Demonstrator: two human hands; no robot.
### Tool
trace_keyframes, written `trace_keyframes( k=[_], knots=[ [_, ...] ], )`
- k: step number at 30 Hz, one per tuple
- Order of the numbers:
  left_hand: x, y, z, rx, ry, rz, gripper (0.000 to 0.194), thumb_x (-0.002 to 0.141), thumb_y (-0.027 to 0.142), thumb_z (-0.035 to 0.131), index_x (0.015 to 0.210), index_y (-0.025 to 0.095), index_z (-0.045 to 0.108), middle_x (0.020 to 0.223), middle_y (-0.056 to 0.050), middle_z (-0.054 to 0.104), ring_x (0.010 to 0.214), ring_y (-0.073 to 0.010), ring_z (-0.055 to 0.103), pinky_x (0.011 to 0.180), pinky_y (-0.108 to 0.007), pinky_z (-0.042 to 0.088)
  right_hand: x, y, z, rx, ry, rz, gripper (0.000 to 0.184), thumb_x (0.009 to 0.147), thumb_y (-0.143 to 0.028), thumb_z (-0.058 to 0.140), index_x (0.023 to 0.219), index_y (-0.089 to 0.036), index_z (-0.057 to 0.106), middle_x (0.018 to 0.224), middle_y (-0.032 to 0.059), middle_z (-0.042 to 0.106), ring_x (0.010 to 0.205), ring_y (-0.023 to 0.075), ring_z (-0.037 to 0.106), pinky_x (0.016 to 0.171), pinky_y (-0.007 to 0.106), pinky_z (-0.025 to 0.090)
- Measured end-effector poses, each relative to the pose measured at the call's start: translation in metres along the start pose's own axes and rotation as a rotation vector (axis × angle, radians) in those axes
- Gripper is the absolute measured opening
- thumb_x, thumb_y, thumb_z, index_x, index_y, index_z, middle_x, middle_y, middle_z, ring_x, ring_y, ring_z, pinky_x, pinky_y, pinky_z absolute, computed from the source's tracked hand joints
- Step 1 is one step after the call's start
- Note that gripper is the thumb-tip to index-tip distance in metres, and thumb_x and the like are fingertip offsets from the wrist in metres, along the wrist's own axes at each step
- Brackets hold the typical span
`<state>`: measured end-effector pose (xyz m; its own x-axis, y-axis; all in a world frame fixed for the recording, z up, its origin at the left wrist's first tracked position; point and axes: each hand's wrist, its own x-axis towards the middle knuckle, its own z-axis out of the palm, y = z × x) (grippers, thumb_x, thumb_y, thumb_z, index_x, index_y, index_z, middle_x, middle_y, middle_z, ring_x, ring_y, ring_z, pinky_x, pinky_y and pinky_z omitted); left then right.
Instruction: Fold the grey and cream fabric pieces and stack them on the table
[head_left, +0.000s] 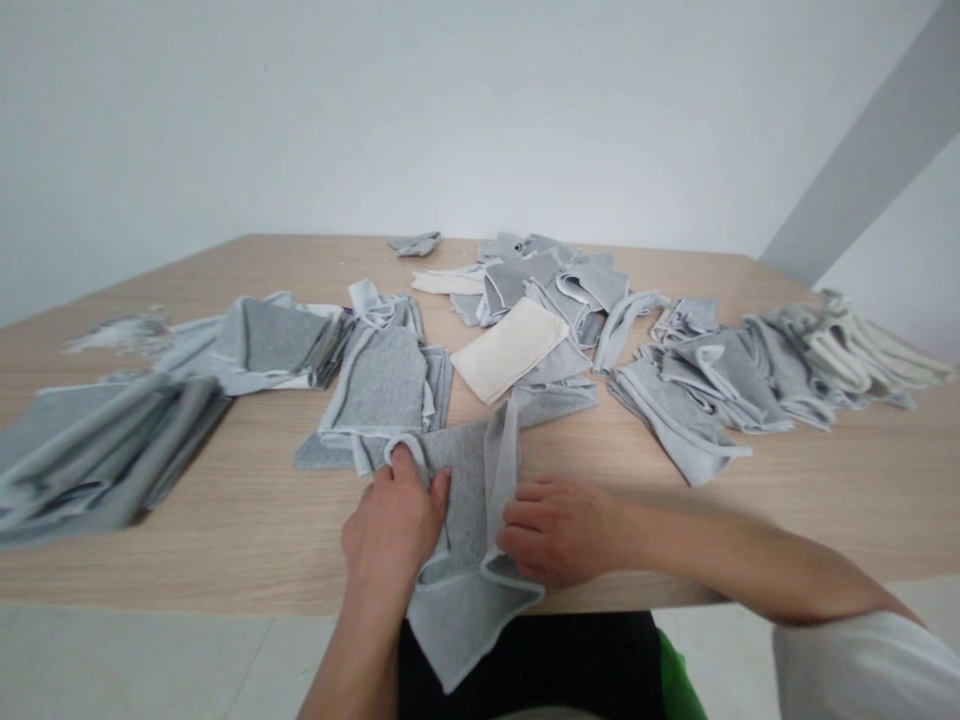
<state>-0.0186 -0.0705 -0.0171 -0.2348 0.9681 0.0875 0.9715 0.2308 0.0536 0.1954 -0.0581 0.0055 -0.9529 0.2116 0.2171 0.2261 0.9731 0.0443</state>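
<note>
A grey fabric piece with pale edging [466,490] lies in front of me, its lower corner hanging over the table's front edge. My left hand [397,515] grips its left side, thumb on top of the cloth. At its right side, the curled fingers of my right hand [559,530] are closed on a raised fold. Just beyond my left hand sits a stack of grey fabric pieces [382,375]. A folded cream cloth [510,350] rests past the raised fold, on top of other grey pieces.
Folded grey cloths [97,450] lie at the left, with another grey stack [262,340] behind them. White scraps [124,335] are heaped nearby. A loose grey pile [555,275] lies at the back, and a row of grey and cream pieces [750,365] spreads along the right.
</note>
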Motion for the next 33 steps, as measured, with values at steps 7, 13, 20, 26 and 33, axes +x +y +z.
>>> trace_keyframes(
  k=[7, 13, 20, 26, 33],
  knots=[
    [0.002, 0.001, -0.001, 0.024, -0.002, -0.019, 0.057, 0.093, 0.052, 0.027, 0.13, 0.01, 0.04, 0.1, -0.018, 0.064, 0.09, -0.0372, 0.065, 0.066, -0.043, 0.048, -0.072, 0.014, -0.005, -0.09, -0.005, 0.071, 0.012, 0.084, -0.027, 0.051, 0.075, -0.02, 0.051, 0.07, 0.0013, 0.054, 0.066, 0.0161, 0.039, 0.057, 0.033, 0.016],
    [0.001, 0.003, -0.002, 0.029, -0.013, -0.021, 0.057, 0.093, 0.052, 0.027, 0.131, 0.011, 0.039, 0.101, -0.018, 0.064, 0.09, -0.0361, 0.065, 0.066, -0.042, 0.047, -0.1, 0.035, 0.0, -0.102, -0.181, 0.0, 0.016, 0.086, -0.028, 0.047, 0.075, -0.019, 0.054, 0.076, 0.0027, 0.057, 0.068, 0.0164, 0.04, 0.06, 0.032, 0.021],
    [0.001, 0.002, -0.003, 0.02, -0.005, -0.022, 0.056, 0.094, 0.052, 0.027, 0.129, 0.011, 0.041, 0.1, -0.017, 0.064, 0.089, -0.0349, 0.066, 0.065, -0.041, 0.047, -0.102, 0.05, -0.005, 0.001, -0.171, 0.018, 0.023, 0.085, -0.035, 0.048, 0.071, -0.019, 0.055, 0.072, 0.0035, 0.055, 0.07, 0.0176, 0.044, 0.061, 0.032, 0.028],
    [0.001, 0.001, -0.003, 0.025, -0.02, -0.025, 0.055, 0.094, 0.053, 0.026, 0.127, 0.012, 0.041, 0.1, -0.018, 0.064, 0.09, -0.0346, 0.066, 0.066, -0.04, 0.046, -0.069, 0.036, -0.014, -0.001, 0.014, 0.173, 0.031, 0.094, -0.035, 0.043, 0.073, -0.019, 0.058, 0.07, 0.0028, 0.056, 0.067, 0.0159, 0.046, 0.062, 0.033, 0.031],
    [0.001, 0.002, 0.0, 0.026, 0.008, -0.021, 0.058, 0.093, 0.054, 0.026, 0.129, 0.011, 0.041, 0.101, -0.018, 0.064, 0.089, -0.0354, 0.065, 0.065, -0.041, 0.046, -0.008, 0.022, 0.011, -0.044, 0.011, 0.002, 0.026, 0.092, -0.022, 0.047, 0.114, -0.016, 0.06, 0.125, 0.0101, 0.062, 0.125, 0.0218, 0.047, 0.099, 0.036, 0.036]
  ],
)
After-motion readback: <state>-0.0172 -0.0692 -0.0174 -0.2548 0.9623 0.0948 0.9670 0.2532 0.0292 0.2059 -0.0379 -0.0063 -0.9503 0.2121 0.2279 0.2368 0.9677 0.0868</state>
